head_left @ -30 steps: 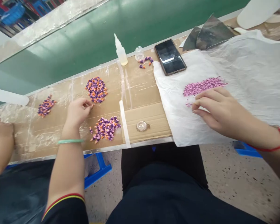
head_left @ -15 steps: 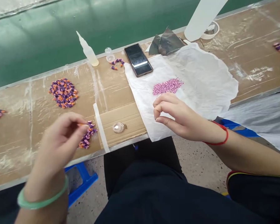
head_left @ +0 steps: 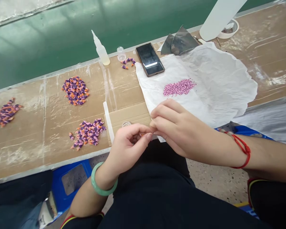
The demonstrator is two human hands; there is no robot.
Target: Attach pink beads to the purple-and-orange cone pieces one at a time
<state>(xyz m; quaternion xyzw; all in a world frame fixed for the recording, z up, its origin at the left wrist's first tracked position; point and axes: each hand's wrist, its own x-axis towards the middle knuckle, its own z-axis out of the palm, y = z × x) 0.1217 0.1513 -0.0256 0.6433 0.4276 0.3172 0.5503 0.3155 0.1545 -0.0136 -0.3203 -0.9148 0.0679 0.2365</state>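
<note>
My left hand pinches a small piece between thumb and forefinger; only a bit of orange shows. The fingertips of my right hand are pressed together and meet the left fingertips in front of the table edge. What the right fingers hold, if anything, is hidden. Behind my left hand a small clear round dish is partly covered, on a cardboard piece. A pile of purple, pink and orange pieces lies to the left. Tiny pink bits are heaped on a white sheet.
Two more piles, one upper and one far left, lie on the table. A dropper bottle, a clear cup, a phone and a tape roll stand along the back. A blue stool is below.
My left hand has moved right from beside the near pile to meet my right hand in the middle. The right fingers have closed together. The view has shifted slightly left.
</note>
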